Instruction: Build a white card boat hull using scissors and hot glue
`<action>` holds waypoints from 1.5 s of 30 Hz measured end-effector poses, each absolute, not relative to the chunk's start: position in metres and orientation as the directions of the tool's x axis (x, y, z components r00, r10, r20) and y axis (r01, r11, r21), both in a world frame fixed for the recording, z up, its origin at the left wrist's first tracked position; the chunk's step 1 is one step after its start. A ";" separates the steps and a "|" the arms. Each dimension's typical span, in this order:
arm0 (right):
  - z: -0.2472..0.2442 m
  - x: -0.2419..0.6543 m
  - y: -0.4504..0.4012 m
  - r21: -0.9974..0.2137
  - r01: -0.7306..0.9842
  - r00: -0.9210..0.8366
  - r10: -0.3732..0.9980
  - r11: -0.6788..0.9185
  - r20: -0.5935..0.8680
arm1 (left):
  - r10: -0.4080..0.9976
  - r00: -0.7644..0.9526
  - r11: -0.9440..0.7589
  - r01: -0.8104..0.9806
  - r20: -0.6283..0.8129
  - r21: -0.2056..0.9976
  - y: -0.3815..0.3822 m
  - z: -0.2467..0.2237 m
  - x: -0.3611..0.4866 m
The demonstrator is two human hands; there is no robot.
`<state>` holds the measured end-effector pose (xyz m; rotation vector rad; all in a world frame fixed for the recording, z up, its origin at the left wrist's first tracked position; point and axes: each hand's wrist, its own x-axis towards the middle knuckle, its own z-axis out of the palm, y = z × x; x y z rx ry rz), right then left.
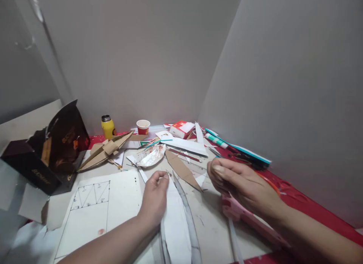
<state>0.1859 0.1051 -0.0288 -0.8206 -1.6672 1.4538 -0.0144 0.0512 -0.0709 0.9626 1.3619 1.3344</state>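
Observation:
My left hand (154,199) is closed, thumb and fingertips pinched at the pointed far end of a long white paper piece (177,226). Grey strips with curved edges (188,211) show along the sides of that piece. My right hand (241,184) is raised to the right with its fingers curled and thumb pressed on them; anything inside is too small or hidden to make out. Below it lies a pink tool (255,224), partly covered by the hand and forearm, beside a pale translucent stick (235,241). Between the hands lies a pointed brown cardboard piece (181,168).
A sheet with a line drawing (90,218) lies left. Behind are a cardboard boat shape (106,152), crumpled foil (151,156), a yellow bottle (107,127), a paper cup (143,128) and paper scraps. A dark box (56,154) stands left; grey walls (141,59) enclose the table.

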 end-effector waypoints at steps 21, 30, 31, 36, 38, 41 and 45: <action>-0.034 0.172 0.097 -0.933 0.152 -0.476 0.851 0.327 0.221 | 0.956 -0.270 0.078 -0.147 -0.116 0.986 0.050 -0.067 -0.012; -0.027 0.172 0.092 -0.955 0.153 -0.531 0.836 0.256 0.139 | 0.954 -0.279 0.075 -0.138 -0.112 0.988 0.051 -0.060 -0.012; -0.027 0.172 0.091 -0.952 0.164 -0.537 0.833 0.257 0.132 | 0.953 -0.282 0.076 -0.132 -0.111 0.988 0.050 -0.060 -0.012; -0.035 0.168 0.087 -0.930 0.234 -0.575 0.812 0.284 0.103 | 0.953 -0.289 0.068 -0.089 -0.091 0.994 0.049 -0.060 -0.012; -0.041 0.166 0.086 -0.925 0.259 -0.573 0.815 0.279 0.085 | 0.952 -0.295 0.066 -0.066 -0.083 0.996 0.048 -0.060 -0.011; -0.049 0.163 0.085 -0.950 0.245 -0.586 0.810 0.192 0.013 | 0.958 -0.273 0.068 -0.095 -0.092 0.993 0.047 -0.058 -0.008; -0.054 0.161 0.086 -0.967 0.220 -0.601 0.798 0.129 -0.030 | 0.962 -0.224 0.107 -0.226 -0.158 0.968 0.047 -0.058 -0.004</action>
